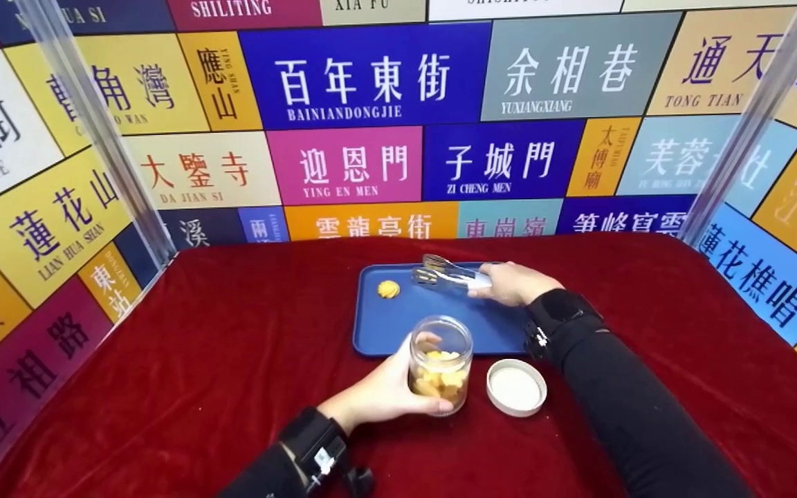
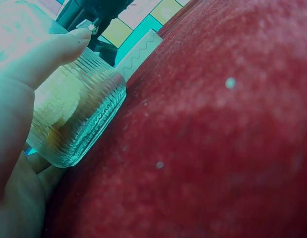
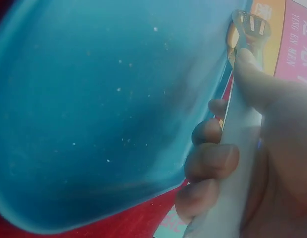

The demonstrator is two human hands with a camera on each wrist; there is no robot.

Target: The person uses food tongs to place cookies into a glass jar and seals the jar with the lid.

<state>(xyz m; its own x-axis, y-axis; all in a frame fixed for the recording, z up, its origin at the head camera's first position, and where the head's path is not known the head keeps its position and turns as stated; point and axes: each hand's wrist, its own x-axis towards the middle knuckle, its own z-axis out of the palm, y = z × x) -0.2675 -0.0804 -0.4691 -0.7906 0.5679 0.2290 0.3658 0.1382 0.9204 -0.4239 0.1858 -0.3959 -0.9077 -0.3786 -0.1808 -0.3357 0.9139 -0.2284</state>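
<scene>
Head view: left hand (image 1: pixel 381 394) wrapped round a clear, lidless cylindrical jar (image 1: pixel 459 340) of yellow cookies, before a blue rectangular tray (image 1: pixel 398 325); one round yellow swirled cookie (image 1: pixel 388 289) at the tray's far left, likely light, crumbly, best taken gently by its sides. Right hand (image 1: pixel 517 283) grips slotted metal tongs (image 1: pixel 443 277) above the tray. Left wrist: thumb across the jar; smooth wall probably slippery, ribbed lower part better purchase. Right wrist: fingers curled round the tongs' stiff-looking pale handle; whether the tips pinch anything, cannot tell.
</scene>
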